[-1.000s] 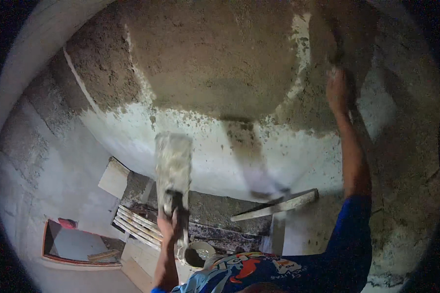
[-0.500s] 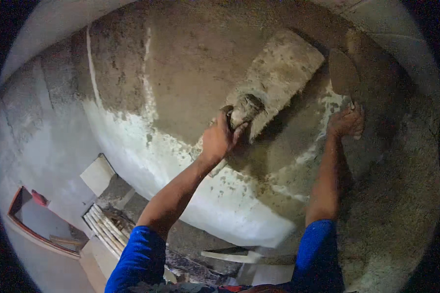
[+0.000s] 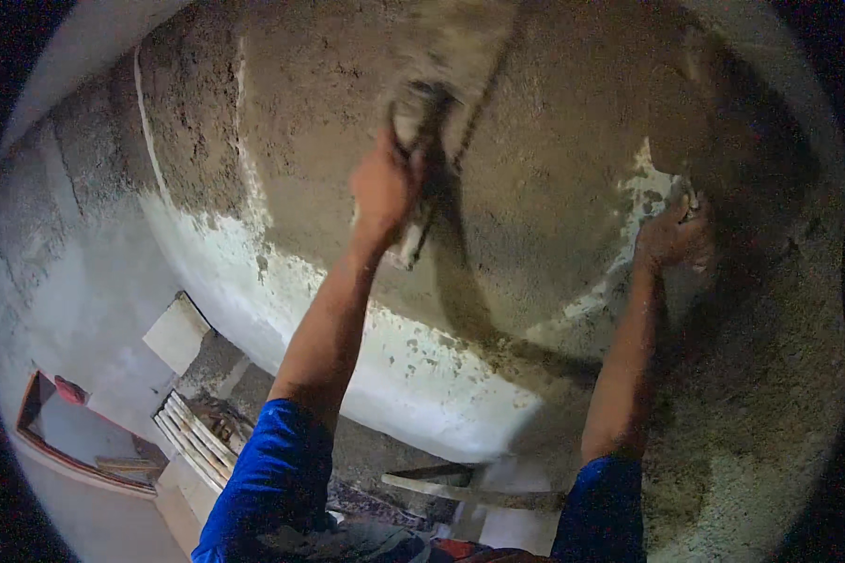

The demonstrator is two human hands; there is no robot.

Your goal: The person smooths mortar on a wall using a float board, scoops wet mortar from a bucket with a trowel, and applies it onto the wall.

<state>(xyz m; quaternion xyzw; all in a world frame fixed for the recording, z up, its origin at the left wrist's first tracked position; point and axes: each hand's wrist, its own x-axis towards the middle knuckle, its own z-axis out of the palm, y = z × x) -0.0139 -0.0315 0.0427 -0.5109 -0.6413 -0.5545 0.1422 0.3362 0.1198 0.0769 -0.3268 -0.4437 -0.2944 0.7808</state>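
Against the brown plastered wall (image 3: 554, 141), my left hand (image 3: 385, 192) is wrapped round the handle of a long plastering float (image 3: 455, 42). The float is smeared by motion, and its upper end runs out at the top of the view. It is now close to upright, its lower tip below my wrist. To the right, my right hand (image 3: 674, 235) is closed round the handle of a trowel (image 3: 681, 117). The trowel's blade points up and is dim against the dark wall. Beside this hand lies a pale bare patch (image 3: 646, 192) in the plaster.
Below the plaster the wall is white (image 3: 422, 375), with a ragged, spattered edge. Several pale poles (image 3: 192, 436) lie at the lower left near a light panel (image 3: 176, 333). A wood-framed opening (image 3: 84, 436) is farther left. My shadow falls on the right of the wall.
My left hand has moved up and left with the float, which has turned more upright. My right hand has shifted slightly right and down, still holding the trowel.
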